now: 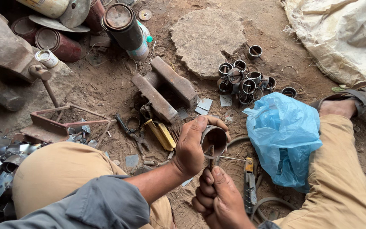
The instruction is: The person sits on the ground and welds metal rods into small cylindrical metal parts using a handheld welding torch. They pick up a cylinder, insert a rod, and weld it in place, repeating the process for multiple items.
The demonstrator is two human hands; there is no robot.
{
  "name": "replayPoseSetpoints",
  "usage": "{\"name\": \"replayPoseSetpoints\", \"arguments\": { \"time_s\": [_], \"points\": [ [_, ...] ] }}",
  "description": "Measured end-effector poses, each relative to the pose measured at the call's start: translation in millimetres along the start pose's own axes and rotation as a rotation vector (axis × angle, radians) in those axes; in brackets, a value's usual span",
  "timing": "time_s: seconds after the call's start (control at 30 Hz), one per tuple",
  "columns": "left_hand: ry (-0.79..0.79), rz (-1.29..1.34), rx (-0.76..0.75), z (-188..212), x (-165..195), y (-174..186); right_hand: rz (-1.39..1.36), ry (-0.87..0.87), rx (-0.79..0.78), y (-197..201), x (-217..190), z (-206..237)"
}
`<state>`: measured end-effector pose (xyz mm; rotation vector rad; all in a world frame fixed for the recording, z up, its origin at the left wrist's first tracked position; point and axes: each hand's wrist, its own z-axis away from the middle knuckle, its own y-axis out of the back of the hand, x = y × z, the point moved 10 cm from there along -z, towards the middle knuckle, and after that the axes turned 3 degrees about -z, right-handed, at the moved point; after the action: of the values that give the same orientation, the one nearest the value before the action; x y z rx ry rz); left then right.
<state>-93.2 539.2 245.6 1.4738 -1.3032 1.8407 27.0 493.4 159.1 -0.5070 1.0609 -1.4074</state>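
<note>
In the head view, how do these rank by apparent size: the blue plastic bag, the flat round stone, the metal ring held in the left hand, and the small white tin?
1. Blue plastic bag and flat round stone: look alike, and the bag lies nearer the camera, so unranked.
2. Metal ring in the left hand.
3. Small white tin.

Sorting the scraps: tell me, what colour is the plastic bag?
Light blue plastic bag, head view.

head view, looking steeply down, close over ground (pixel 106 89)
</note>
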Motion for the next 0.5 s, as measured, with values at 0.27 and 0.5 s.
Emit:
{"name": "replayPoseSetpoints", "arguments": {
  "time_s": [0.27,0.5],
  "points": [
    [0.048,-0.059,-0.017,-3.7,-3.2,7.0,0.271,-0.182,-0.027,11.4,-17.2,4.4],
    [-0.049,-0.228,0.010,-18.2,6.4,7.7,0.182,0.021,-0.093,4.5,-15.8,-8.0]
  ]
}}
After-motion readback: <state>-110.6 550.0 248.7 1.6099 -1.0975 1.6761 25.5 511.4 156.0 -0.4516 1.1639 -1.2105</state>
